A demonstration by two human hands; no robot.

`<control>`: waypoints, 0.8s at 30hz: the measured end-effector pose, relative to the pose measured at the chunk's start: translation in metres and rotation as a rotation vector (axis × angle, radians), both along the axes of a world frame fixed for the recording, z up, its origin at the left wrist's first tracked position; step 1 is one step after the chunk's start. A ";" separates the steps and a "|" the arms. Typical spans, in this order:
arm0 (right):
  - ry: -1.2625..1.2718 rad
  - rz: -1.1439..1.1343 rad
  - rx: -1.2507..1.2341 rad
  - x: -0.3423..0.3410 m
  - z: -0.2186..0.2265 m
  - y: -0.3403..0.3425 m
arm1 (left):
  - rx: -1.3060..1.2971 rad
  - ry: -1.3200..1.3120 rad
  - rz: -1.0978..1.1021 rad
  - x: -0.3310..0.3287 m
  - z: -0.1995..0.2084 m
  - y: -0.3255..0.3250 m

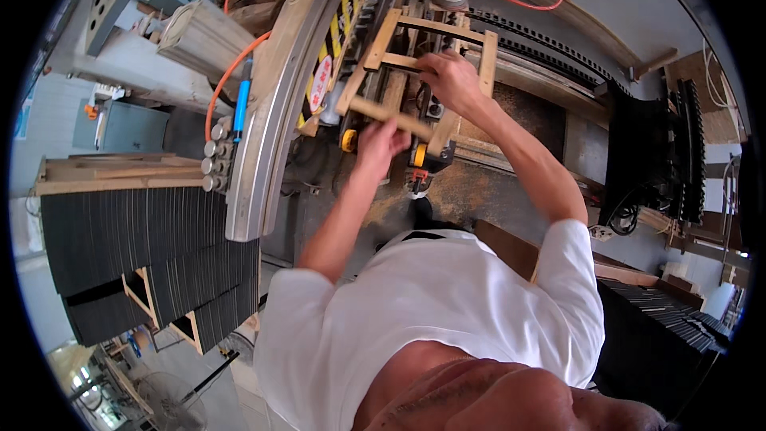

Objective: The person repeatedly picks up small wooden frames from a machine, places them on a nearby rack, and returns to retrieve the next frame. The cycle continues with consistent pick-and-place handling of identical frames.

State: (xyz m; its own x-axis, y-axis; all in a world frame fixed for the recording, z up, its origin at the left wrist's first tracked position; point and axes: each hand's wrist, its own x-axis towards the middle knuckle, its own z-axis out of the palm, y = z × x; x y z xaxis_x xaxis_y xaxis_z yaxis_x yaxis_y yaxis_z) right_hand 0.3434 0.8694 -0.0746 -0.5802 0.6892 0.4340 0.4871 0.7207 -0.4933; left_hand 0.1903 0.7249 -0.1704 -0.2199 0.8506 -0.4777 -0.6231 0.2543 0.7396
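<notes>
Slantwise, wooden frame (400, 61) points ahead, long axis veering slightly right.

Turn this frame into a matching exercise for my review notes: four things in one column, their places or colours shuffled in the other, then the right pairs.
Column one
1. Left hand
2. Right hand
3. Blue tube
4. Large panel stack at the picture's left

Column two
A. Black
B. At the wooden strip nearest the person's body
C. Just above the round metal knobs
D. At a wooden crossbar, farther from the body than the other hand

Right pairs: 1-B, 2-D, 3-C, 4-A.
</notes>
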 end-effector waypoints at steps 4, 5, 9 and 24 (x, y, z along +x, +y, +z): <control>-0.051 0.069 0.067 -0.062 -0.040 0.031 | -0.076 0.077 0.065 -0.005 0.014 -0.143; -0.035 0.092 0.138 -0.070 -0.049 0.038 | -0.114 0.097 0.104 -0.004 0.018 -0.168; -0.270 0.015 0.297 -0.085 -0.069 0.074 | -0.187 0.153 0.248 0.001 0.024 -0.236; -0.638 -0.059 0.542 -0.125 -0.059 0.210 | -0.357 0.071 0.742 0.009 -0.038 -0.292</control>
